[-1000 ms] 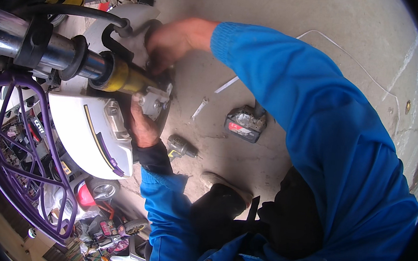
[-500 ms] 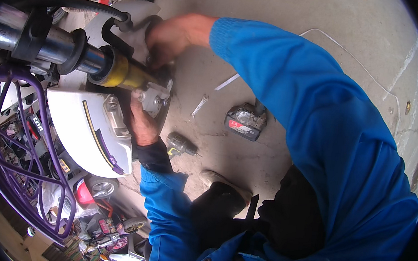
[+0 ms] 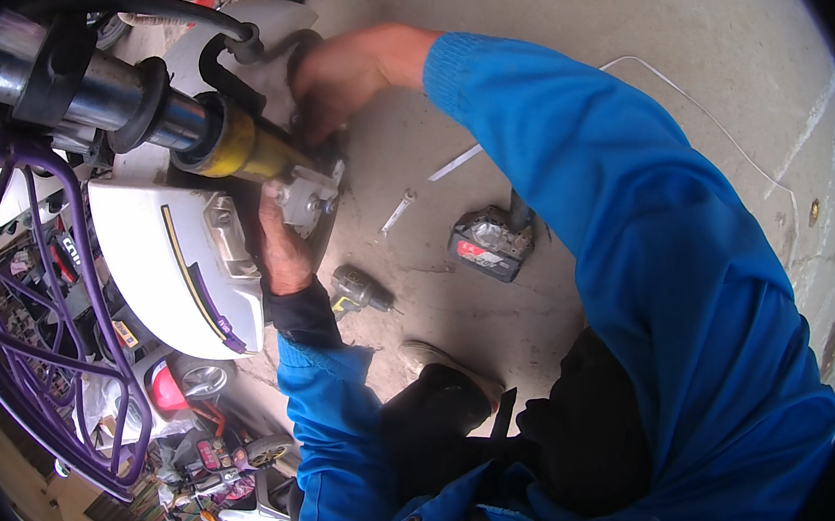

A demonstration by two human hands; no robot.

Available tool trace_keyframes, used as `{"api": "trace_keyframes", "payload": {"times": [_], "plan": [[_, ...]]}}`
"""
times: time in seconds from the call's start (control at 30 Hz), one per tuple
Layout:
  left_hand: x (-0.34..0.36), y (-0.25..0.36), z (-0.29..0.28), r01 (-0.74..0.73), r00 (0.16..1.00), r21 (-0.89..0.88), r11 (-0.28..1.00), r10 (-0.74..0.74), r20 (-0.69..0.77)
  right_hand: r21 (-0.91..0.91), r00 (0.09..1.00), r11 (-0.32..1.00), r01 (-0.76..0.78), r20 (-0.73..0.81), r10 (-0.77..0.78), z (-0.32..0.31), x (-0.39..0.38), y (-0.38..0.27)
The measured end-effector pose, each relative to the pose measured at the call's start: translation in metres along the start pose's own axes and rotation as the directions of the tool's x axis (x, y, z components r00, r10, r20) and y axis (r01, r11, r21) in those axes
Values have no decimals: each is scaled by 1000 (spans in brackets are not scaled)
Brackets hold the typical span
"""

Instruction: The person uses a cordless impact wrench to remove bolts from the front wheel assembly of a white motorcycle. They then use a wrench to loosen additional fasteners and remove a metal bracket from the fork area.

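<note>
At my knees, beside the purple basket (image 3: 19,323), bright packets (image 3: 208,451) lie jumbled, too small to tell apart. My left hand (image 3: 283,248) reaches up under the grey metal bracket (image 3: 303,199) at the end of the yellow fork tube (image 3: 247,149); its fingers are hidden, so I cannot tell their grip. My right hand (image 3: 350,73) is curled behind the white fender (image 3: 176,267), grasp unseen. Farther off on the concrete floor (image 3: 600,37) lies a battery pack (image 3: 492,243) with a red label.

Yellow fork tube (image 3: 247,149) lies near-horizontal, ending in a grey metal bracket (image 3: 305,199) at the wheel hub, above the white fender (image 3: 176,267).
</note>
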State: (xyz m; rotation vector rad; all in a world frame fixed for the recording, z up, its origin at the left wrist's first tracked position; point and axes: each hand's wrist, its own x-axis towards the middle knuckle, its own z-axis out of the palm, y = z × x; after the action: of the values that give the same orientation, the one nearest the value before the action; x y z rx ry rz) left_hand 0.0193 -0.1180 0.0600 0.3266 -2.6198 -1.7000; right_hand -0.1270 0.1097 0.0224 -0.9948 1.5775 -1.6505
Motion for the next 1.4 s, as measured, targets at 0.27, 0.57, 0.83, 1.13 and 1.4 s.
{"api": "trace_keyframes", "payload": {"times": [0.27,0.57,0.83,1.13,1.4], "plan": [[-1,9,4,32,998,4,999,-32,45,-162,998,984,68,17,-66,-7,14,13],[13,-28,-23,-134,991,90,987,133,15,141,986,977,162,19,-166,-8,25,41],[7,-5,-3,-123,992,137,983,121,26,121,998,991,61,-29,-57,-7,23,34],[7,-7,-1,-102,993,-54,993,105,52,-136,999,989,-54,-7,53,-4,4,-1],[4,-2,-3,-41,997,-107,993,47,57,-176,998,982,-67,-11,66,-1,8,-5]]}}
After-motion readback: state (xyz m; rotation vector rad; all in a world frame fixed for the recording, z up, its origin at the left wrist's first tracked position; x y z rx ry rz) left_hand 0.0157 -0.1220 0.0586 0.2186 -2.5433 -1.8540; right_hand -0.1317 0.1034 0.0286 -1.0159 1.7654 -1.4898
